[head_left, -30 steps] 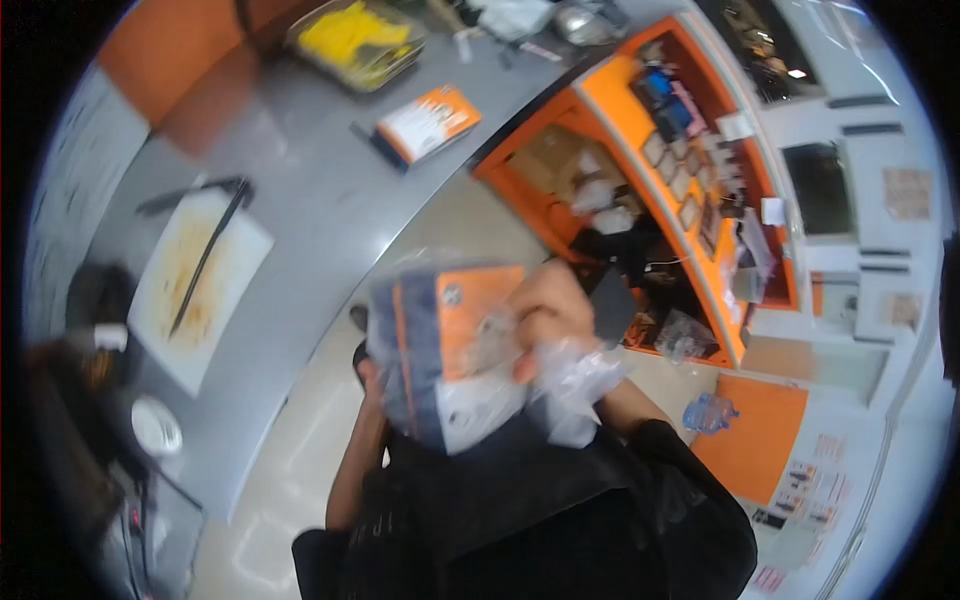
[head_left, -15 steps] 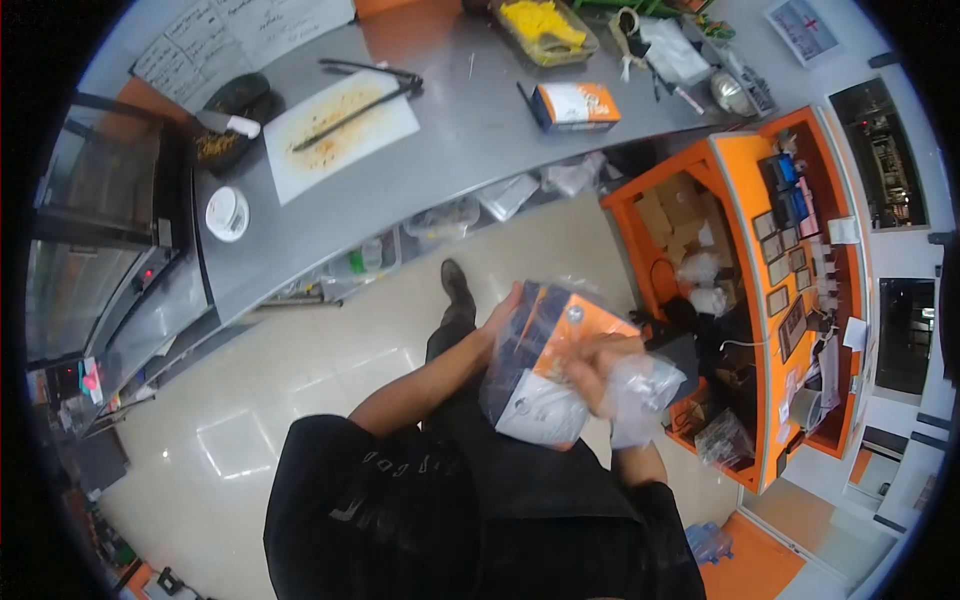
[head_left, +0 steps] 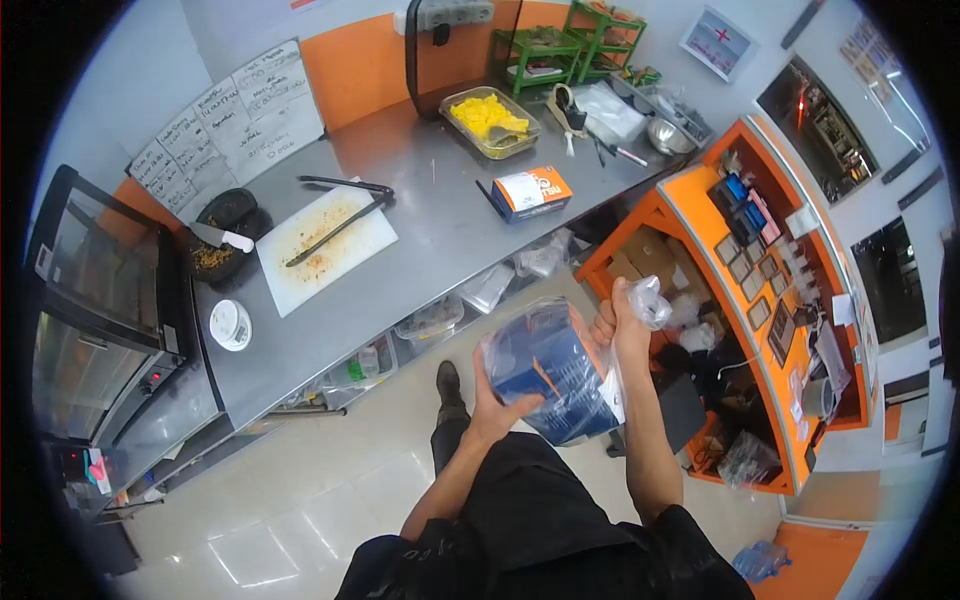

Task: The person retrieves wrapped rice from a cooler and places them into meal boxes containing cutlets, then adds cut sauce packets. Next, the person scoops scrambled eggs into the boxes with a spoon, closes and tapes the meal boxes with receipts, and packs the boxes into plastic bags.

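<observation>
A blue and orange box (head_left: 545, 365) is inside a clear plastic bag (head_left: 612, 392), held up over the floor in front of my body. My left hand (head_left: 493, 398) grips the box through the plastic at its left side, thumb across the near face. Closed in a fist, my right hand (head_left: 618, 318) clutches the bunched end of the bag, and a tuft of plastic sticks out past the fingers. The bag is pulled tight along the box's right side.
A steel counter (head_left: 420, 260) carries a white cutting board (head_left: 290, 235) with tongs (head_left: 345, 222), a knife (head_left: 222, 236) on a dark bowl, a white tub (head_left: 230, 325), an orange-blue box (head_left: 532, 192) and a tray of yellow food (head_left: 490, 122). An orange desk (head_left: 735, 290) stands at right.
The bagged box has been turned, so its blue side now shows instead of orange and white. My right hand has moved from the box's front to the bag's gathered end. The view has tilted up.
</observation>
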Tool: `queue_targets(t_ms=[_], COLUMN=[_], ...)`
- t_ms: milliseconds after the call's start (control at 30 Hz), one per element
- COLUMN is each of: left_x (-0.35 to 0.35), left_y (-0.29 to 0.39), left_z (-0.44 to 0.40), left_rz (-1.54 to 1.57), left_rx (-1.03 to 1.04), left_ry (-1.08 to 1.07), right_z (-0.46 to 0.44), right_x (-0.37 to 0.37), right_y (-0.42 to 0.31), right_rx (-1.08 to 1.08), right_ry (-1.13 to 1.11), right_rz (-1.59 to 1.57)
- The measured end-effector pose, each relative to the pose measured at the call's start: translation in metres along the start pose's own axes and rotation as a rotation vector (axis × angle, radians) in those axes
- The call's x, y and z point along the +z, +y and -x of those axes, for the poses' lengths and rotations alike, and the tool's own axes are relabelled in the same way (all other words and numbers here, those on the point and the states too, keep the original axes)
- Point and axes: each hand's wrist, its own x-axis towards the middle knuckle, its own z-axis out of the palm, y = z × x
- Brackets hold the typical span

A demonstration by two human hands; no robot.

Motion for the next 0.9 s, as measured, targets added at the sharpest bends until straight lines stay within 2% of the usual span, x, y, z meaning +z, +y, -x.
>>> queue_targets(t_ms=[100,133,167,233,267,300,333,367,400,433,467,567,633,700,800,900], left_x=[-0.016,-0.023,-0.036,-0.051,-0.059,-0.073,-0.082,-0.091,-0.099,-0.105,-0.110,-0.123,-0.127,-0.124,-0.140,-0.174], left_y=[0.037,0.049,0.053,0.073,0.082,0.087,0.084,0.074,0.065,0.062,0.062,0.071,0.079,0.087,0.092,0.059], left_z=[-0.003,0.000,0.004,-0.006,-0.011,-0.026,-0.041,-0.057,-0.074,-0.089,-0.102,-0.145,-0.178,-0.209,-0.231,-0.223], left_rz=[-0.109,-0.100,-0.089,0.617,0.950,1.164,1.245,1.308,1.366,1.340,1.270,0.961,0.739,0.540,0.417,0.414], left_rx=[0.155,0.170,0.181,-0.109,-0.230,-0.398,-0.577,-0.763,-0.957,-1.022,-1.031,-0.946,-0.834,-0.703,-0.554,-0.317], left_ry=[-0.023,-0.030,-0.035,0.022,0.123,0.125,0.069,-0.014,-0.087,-0.146,-0.178,-0.199,-0.170,-0.106,-0.015,-0.001], right_z=[0.003,0.011,0.020,0.025,0.026,0.023,0.019,0.012,0.000,-0.014,-0.028,-0.086,-0.105,-0.111,-0.130,-0.149], right_x=[0.028,0.048,0.061,0.089,0.102,0.110,0.118,0.124,0.134,0.140,0.146,0.140,0.144,0.151,0.163,0.202], right_y=[-0.007,-0.018,-0.023,-0.033,-0.038,-0.039,-0.040,-0.039,-0.042,-0.033,-0.023,0.012,0.010,0.019,0.012,-0.004], right_rx=[-0.030,-0.020,-0.022,-0.060,-0.099,-0.192,-0.302,-0.467,-0.389,-0.351,-0.318,-0.327,-0.185,0.081,0.015,-0.029], right_ry=[-0.132,-0.101,-0.109,-0.140,-0.453,-0.684,-0.909,-1.031,-1.182,-1.237,-1.294,-1.156,-1.043,-0.899,-0.984,-0.873], right_rz=[0.057,0.113,0.039,-0.117,-0.070,0.034,0.115,0.261,0.468,0.577,0.689,0.800,0.537,-0.087,0.138,0.197])
